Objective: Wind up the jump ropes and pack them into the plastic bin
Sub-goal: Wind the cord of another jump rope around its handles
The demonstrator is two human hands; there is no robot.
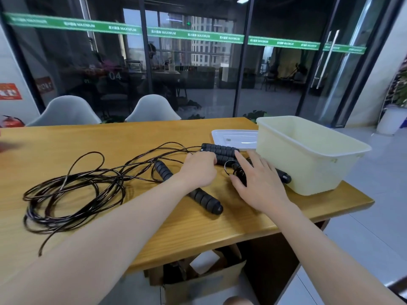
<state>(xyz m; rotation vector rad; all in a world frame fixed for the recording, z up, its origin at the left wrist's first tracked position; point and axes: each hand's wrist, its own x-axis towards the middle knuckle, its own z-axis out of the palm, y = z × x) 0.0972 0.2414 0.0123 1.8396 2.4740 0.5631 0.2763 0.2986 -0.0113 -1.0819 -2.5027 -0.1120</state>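
Note:
Black jump ropes lie on the wooden table. A loose tangle of cord spreads at the left. One ribbed handle lies under my left forearm. Two more handles lie side by side near the bin. My left hand has its fingers curled over the cords and handle ends there; what they hold is hidden. My right hand lies flat with spread fingers on a wound coil of rope and another handle. The cream plastic bin stands open at the right.
The bin's clear lid lies flat behind the handles. Two grey chairs stand at the table's far side before a glass wall. The table's right edge runs just past the bin. A cardboard box sits under the table.

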